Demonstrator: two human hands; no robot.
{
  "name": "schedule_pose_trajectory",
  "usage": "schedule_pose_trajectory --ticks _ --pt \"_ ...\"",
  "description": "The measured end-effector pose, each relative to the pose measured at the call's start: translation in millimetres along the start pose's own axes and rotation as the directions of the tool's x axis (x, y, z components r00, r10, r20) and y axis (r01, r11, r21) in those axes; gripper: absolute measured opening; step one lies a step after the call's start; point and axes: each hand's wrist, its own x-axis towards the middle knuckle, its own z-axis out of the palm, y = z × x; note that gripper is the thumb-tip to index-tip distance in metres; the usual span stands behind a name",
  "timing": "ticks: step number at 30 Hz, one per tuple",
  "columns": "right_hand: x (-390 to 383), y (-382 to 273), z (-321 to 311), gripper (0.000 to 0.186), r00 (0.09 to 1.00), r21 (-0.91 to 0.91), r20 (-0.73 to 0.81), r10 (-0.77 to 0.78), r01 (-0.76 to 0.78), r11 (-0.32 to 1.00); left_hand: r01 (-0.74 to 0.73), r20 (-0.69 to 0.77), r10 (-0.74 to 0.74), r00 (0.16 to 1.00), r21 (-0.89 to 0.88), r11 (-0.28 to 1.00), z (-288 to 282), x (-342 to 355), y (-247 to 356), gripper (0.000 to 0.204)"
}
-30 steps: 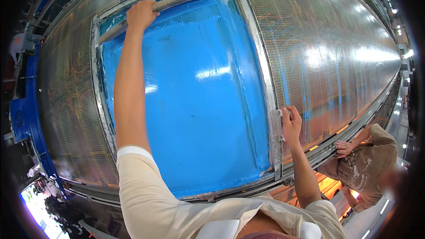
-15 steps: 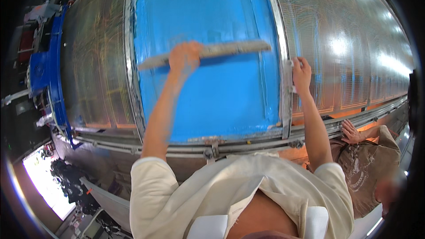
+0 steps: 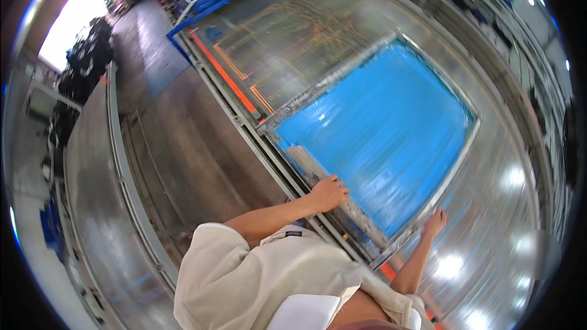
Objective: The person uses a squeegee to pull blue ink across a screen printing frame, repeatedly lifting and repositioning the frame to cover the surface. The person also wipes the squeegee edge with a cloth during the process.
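Note:
A screen-printing frame (image 3: 474, 127) with a silver rim lies on the long table, its mesh (image 3: 385, 128) covered in bright blue. My left hand (image 3: 330, 194) is closed over a long, worn squeegee (image 3: 365, 223), which lies along the near end of the frame, against the edge of the blue. At the frame's right side, my right hand (image 3: 435, 222) has its fingers closed on the rim. What the right fingertips press on is partly hidden.
The shiny printing table (image 3: 483, 226) runs on past both sides of the frame, with a metal rail (image 3: 244, 128) along its near edge. A second long table (image 3: 101, 165) stands to the left across the aisle floor (image 3: 189, 153). Dark bundles (image 3: 88, 55) line the far left.
My left hand has drawn the squeegee from mid-mesh to the near end of the frame. My right hand stays at the right rim. The view has turned, and a co-worker's hand no longer shows.

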Motion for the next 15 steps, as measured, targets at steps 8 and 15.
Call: schedule_pose_trajectory --ticks 8,15 --pt "-61.7 -184.7 3.6 0.023 0.982 0.051 0.167 0.085 -0.095 0.994 0.09 -0.113 -0.104 0.988 -0.125 0.988 -43.9 -31.2 -40.8 0.024" --pt "-147.7 -232.7 159.4 0.034 0.971 0.118 0.177 0.159 -0.181 0.976 0.121 -0.023 -0.123 0.992 -0.076 0.99 -51.8 -74.9 -204.9 0.028"
